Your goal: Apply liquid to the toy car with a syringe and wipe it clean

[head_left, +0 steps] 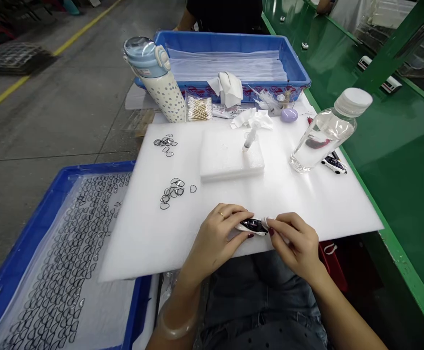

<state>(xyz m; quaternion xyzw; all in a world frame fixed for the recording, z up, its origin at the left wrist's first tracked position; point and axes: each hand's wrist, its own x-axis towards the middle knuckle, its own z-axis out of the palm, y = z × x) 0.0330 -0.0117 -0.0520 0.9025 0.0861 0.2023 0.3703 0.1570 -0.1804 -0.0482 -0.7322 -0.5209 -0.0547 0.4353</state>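
My left hand (221,233) grips a small white-and-black part (251,225) at the near edge of a white foam sheet (324,199). My right hand (294,238) is closed next to it, pinching a small white wipe (265,222) against the part's right end. Both hands meet over the foam's front edge, above my lap. Two loose groups of thin black rings, one (173,191) near my left hand and one (165,142) farther back, lie on the foam.
A foam block (226,158) holds an upright syringe (250,139). A clear bottle (324,131), another white-and-black part (334,164), a dotted flask (159,80), cotton swabs (199,108) and tissues (228,87) stand behind. Blue trays sit at the left (18,248) and back (292,61). Another person sits beyond.
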